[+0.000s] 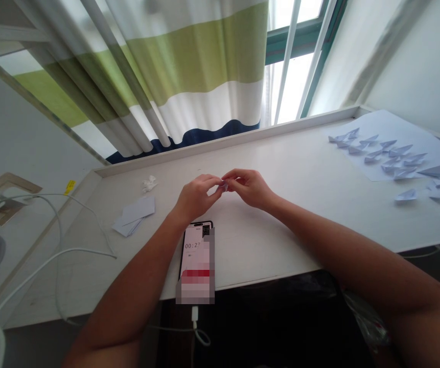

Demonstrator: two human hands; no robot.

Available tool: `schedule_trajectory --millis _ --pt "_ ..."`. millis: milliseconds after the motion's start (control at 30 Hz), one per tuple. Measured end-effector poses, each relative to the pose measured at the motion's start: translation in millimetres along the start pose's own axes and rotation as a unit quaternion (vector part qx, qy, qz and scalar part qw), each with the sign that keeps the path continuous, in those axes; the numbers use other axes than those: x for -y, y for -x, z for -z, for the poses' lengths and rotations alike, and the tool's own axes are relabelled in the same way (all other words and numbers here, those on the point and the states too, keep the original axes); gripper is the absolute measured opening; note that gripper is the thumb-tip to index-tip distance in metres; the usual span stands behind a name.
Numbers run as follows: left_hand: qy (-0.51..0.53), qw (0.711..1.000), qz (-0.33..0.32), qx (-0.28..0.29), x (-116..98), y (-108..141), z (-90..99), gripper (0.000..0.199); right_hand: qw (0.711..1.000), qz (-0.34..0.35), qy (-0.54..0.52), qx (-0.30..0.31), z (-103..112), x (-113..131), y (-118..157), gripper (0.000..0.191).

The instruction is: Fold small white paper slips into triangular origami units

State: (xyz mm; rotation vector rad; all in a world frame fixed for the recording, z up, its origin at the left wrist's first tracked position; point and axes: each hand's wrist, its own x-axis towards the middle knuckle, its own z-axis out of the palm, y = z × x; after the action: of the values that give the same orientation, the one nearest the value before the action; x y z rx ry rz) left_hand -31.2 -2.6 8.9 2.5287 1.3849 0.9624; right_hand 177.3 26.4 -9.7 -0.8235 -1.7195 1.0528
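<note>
Over the middle of the white table, my left hand [200,195] and my right hand [251,188] meet at the fingertips. Between them is a small piece of folded white paper [225,186], mostly hidden by the fingers. Both hands are closed in a pinch on it. Its exact shape is too small and covered to make out. Off to the right, several folded paper boats [399,151] stand in loose rows. One paper boat [406,196] sits apart, nearer the front edge. Left of my left hand lies a small stack of white paper pieces [139,210].
A phone [197,255] showing a timer lies near the front edge by my left forearm. Crumpled paper [149,183] rests behind the stack. White cables [56,255] loop across the left side. A large white sheet [380,122] lies under many boats. A raised rim [227,138] borders the back.
</note>
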Motion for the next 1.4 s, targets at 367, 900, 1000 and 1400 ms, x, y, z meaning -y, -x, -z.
schedule_trajectory --millis 367,900,1000,1400 --pt "0.142 0.984 0.049 -0.099 -3.6 -0.6 -11.1 0.014 0.998 0.057 0.010 0.033 0.0 4.9 3.8 0.026" --pt "0.225 0.968 0.116 0.002 3.1 -2.5 -12.1 0.014 0.997 0.037 0.019 0.064 2.0 -1.7 1.7 0.027" --pt "0.246 0.963 0.113 0.012 4.3 -2.8 -14.5 0.017 0.998 0.031 0.009 0.055 0.8 -4.6 1.5 0.027" --pt "0.217 0.970 0.060 -0.094 0.5 -2.2 -9.9 0.025 0.983 -0.041 -0.178 0.001 4.5 -5.1 -6.0 0.058"
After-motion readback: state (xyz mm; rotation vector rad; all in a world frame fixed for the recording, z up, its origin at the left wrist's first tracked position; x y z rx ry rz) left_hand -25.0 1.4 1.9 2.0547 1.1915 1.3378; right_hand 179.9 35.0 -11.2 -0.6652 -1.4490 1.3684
